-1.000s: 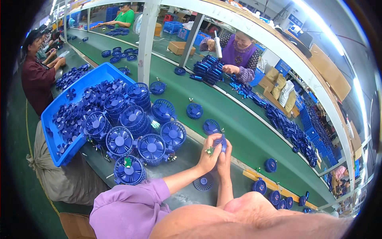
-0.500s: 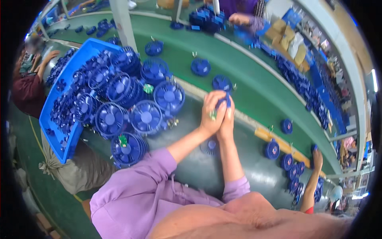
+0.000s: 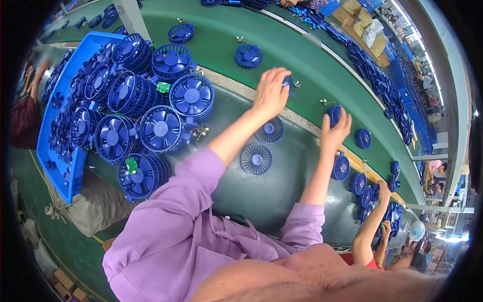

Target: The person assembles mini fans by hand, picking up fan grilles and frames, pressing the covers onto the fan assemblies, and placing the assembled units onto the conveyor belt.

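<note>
At the belt (image 3: 292, 53), left hand (image 3: 271, 94), grip unclear, overlaps a fan (image 3: 288, 82); right hand (image 3: 337, 130), wide, frames another (image 3: 334, 115)

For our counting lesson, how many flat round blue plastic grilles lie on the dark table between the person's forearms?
2: the far grille, by the pale speckled strip; the near grille, lower in view. More could lie beneath.

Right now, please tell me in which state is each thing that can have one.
Left hand, fingers bent over a blue fan part, grip unclear
Right hand, curved at another fan part, grip unclear
Two round grilles, lying flat on the dark table
Blue tray, heaped with fan blades
Fan housings, stacked in columns
Green circuit board, lying on the nearest stack
Sack, bulging, neck gathered
Green belt, carrying fan parts, motion unclear
</note>
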Tool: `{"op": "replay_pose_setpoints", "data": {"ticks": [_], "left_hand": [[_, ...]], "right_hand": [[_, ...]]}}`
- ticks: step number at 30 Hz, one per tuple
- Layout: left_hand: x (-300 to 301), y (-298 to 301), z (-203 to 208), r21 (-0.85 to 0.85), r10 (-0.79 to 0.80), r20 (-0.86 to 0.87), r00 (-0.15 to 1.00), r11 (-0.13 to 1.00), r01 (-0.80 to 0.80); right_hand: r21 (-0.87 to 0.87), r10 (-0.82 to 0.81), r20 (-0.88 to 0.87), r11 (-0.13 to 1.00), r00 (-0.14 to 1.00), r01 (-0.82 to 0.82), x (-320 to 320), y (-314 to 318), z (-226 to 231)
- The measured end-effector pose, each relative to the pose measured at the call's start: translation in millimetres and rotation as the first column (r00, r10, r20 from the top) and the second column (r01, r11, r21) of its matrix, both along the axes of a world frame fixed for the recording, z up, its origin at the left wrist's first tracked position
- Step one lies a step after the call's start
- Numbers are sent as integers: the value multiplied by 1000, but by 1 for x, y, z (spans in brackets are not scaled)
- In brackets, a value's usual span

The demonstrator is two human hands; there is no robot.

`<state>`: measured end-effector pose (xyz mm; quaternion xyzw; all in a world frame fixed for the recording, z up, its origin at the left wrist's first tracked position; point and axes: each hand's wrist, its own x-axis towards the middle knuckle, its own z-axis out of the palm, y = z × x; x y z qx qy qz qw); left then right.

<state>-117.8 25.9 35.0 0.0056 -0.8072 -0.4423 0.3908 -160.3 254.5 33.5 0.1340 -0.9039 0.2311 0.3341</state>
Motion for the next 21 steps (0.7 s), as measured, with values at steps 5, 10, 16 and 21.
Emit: {"op": "replay_pose_setpoints", "data": {"ticks": [5, 10, 16, 21], "left_hand": [[-69, 5, -5, -265, 93, 178, 979, 963, -44], [-85, -2, -18, -395, 96, 490, 866, 911, 122], [-74, -22, -25, -342, 149, 371, 916, 939, -14], [-45, -16, -29, 113, 1, 232, 973, 993, -28]], "right_hand": [[-168, 607, 455, 777, 651, -607, 73, -61, 12], [191, 498, 467, 750, 731, -633, 97, -82, -3], [-72, 629, 415, 743, 657, -666, 89, -73, 3], [-575, 637, 380, 730, 670, -368, 61, -58, 15]]}}
